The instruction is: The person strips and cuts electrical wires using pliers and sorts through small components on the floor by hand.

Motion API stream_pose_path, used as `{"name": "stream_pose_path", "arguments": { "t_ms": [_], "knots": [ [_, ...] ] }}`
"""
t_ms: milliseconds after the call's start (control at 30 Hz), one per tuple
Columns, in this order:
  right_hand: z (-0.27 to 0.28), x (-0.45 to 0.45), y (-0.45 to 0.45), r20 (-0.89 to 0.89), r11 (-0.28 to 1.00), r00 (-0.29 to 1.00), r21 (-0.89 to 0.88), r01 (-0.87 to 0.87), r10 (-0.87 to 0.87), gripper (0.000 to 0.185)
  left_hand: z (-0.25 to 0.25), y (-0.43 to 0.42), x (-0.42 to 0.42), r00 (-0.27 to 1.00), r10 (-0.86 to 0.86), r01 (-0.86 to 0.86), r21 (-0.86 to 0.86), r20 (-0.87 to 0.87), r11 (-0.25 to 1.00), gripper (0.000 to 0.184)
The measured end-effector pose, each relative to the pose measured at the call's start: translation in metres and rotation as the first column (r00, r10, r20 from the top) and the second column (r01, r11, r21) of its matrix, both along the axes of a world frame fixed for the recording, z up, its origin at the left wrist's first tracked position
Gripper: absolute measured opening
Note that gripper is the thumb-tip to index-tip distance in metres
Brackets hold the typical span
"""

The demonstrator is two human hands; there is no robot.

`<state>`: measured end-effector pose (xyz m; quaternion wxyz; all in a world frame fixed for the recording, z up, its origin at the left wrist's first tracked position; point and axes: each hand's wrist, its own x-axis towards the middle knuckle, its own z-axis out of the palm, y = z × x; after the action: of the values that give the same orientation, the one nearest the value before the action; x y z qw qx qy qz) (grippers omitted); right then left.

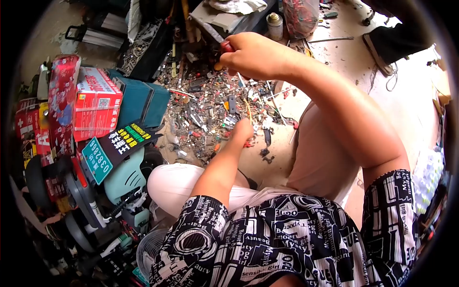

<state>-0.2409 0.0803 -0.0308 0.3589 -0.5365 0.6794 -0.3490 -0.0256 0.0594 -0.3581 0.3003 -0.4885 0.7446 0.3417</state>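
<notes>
My right hand (246, 55) is wrapped around a red-handled tool (226, 46), held above the heap of small parts. Most of the tool is hidden by the fist, so its exact kind cannot be told. Lower down, close to the floor, my left hand (244, 129) has its fingers closed; what they hold is hidden. A thin yellow strip (249, 111) shows just above it. Under and around both hands spreads a heap of mixed small parts (201, 103), with a dark grey oblong piece (232, 104) between the hands.
At the left stand a red cardboard box (98, 103), a teal case (143, 100) and a scooter with a blue number plate (97, 161). A spray can (274, 26) and a filled plastic bag (300, 16) stand at the back. Another person's shoe (377, 52) is at upper right.
</notes>
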Motion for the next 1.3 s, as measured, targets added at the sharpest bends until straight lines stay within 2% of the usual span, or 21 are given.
{"name": "stream_pose_path", "arguments": {
  "t_ms": [67, 133, 167, 200, 233, 267, 300, 367, 400, 467, 567, 667, 700, 733, 833, 933, 1000, 1133, 1200, 1267, 1300],
  "knots": [
    [-0.008, -0.003, -0.004, -0.109, 0.988, 0.988, -0.092, -0.124, 0.113, 0.020, 0.037, -0.016, -0.016, 0.986, 0.011, 0.003, 0.082, -0.164, 0.997, 0.019],
    [-0.009, -0.001, -0.009, -0.158, 0.971, 0.970, -0.125, -0.205, 0.184, 0.018, 0.019, -0.040, -0.018, 0.925, 0.038, -0.058, -0.042, -0.379, 0.997, 0.014],
    [-0.006, 0.004, -0.011, -0.028, 0.993, 0.994, -0.050, -0.107, 0.106, 0.025, 0.013, -0.059, -0.023, 0.843, -0.043, -0.013, -0.100, -0.536, 0.995, 0.012],
    [-0.004, 0.008, -0.013, 0.095, 0.999, 0.995, 0.037, -0.019, 0.016, 0.032, 0.034, -0.066, -0.023, 0.774, -0.050, -0.027, -0.112, -0.632, 0.993, 0.011],
    [-0.004, 0.012, -0.014, 0.122, 0.998, 0.992, 0.046, -0.037, 0.031, 0.033, 0.057, -0.073, -0.023, 0.695, -0.064, -0.035, -0.123, -0.716, 0.992, 0.012],
    [-0.003, 0.015, -0.015, 0.118, 0.998, 0.992, 0.038, -0.049, 0.044, 0.033, 0.120, -0.072, -0.033, 0.648, -0.002, -0.084, -0.075, -0.761, 0.994, 0.012],
    [-0.002, 0.021, -0.016, 0.137, 0.999, 0.990, 0.049, -0.024, 0.017, 0.033, 0.152, -0.080, -0.034, 0.649, -0.157, 0.013, -0.195, -0.745, 0.981, 0.010],
    [-0.006, 0.023, -0.021, 0.130, 1.000, 0.992, 0.007, 0.006, -0.007, 0.029, 0.239, -0.078, -0.044, 0.648, 0.280, -0.195, 0.201, -0.708, 0.960, 0.009],
    [-0.011, 0.023, -0.025, 0.107, 0.999, 0.994, -0.042, 0.008, -0.003, 0.025, 0.250, -0.081, -0.040, 0.579, 0.370, -0.261, 0.265, -0.726, 0.928, 0.012],
    [-0.010, 0.028, -0.028, 0.239, 0.997, 0.969, 0.040, 0.063, -0.071, 0.022, 0.277, -0.083, -0.029, 0.397, 0.431, -0.231, 0.367, -0.810, 0.901, 0.015],
    [0.002, 0.037, -0.028, 0.302, 0.987, 0.940, 0.069, 0.142, -0.157, 0.028, 0.317, -0.076, -0.023, 0.374, 0.459, -0.329, 0.348, -0.806, 0.878, 0.018],
    [-0.006, 0.038, -0.035, 0.362, 0.975, 0.905, 0.102, 0.198, -0.222, 0.034, 0.327, -0.073, -0.021, 0.318, 0.478, -0.275, 0.403, -0.818, 0.873, 0.019],
    [-0.006, 0.038, -0.036, 0.393, 0.979, 0.897, 0.066, 0.192, -0.202, 0.032, 0.325, -0.074, -0.021, 0.320, 0.458, -0.210, 0.410, -0.829, 0.888, 0.018],
    [-0.005, 0.038, -0.038, 0.421, 0.982, 0.888, 0.029, 0.189, -0.184, 0.030, 0.323, -0.077, -0.019, 0.341, 0.394, -0.205, 0.341, -0.853, 0.917, 0.017],
    [-0.007, 0.040, -0.039, 0.503, 0.983, 0.850, -0.010, 0.183, -0.153, 0.019, 0.322, -0.082, -0.013, 0.387, 0.387, -0.199, 0.334, -0.837, 0.921, 0.017],
    [-0.007, 0.033, -0.046, 0.578, 0.991, 0.809, -0.013, 0.136, -0.104, 0.013, 0.313, -0.087, -0.015, 0.270, 0.527, -0.209, 0.485, -0.806, 0.849, 0.021],
    [0.007, 0.029, -0.046, 0.578, 0.980, 0.791, 0.130, 0.150, -0.198, 0.013, 0.321, -0.090, -0.011, 0.299, 0.604, -0.212, 0.565, -0.739, 0.797, 0.023],
    [-0.021, 0.016, -0.059, 0.693, 0.990, 0.709, 0.051, 0.128, -0.128, 0.020, 0.324, -0.089, -0.009, 0.292, 0.614, -0.196, 0.582, -0.734, 0.789, 0.025],
    [-0.020, 0.015, -0.057, 0.713, 0.990, 0.689, 0.051, 0.132, -0.129, 0.021, 0.325, -0.090, -0.007, 0.333, 0.617, -0.198, 0.587, -0.713, 0.785, 0.024],
    [-0.023, 0.009, -0.057, 0.757, 0.995, 0.646, 0.056, 0.088, -0.100, 0.015, 0.322, -0.091, -0.005, 0.397, 0.575, -0.184, 0.552, -0.715, 0.813, 0.023],
    [-0.024, 0.009, -0.058, 0.768, 0.992, 0.629, 0.061, 0.109, -0.117, 0.016, 0.322, -0.089, -0.005, 0.376, 0.596, -0.203, 0.565, -0.710, 0.800, 0.022]
  ]
}}
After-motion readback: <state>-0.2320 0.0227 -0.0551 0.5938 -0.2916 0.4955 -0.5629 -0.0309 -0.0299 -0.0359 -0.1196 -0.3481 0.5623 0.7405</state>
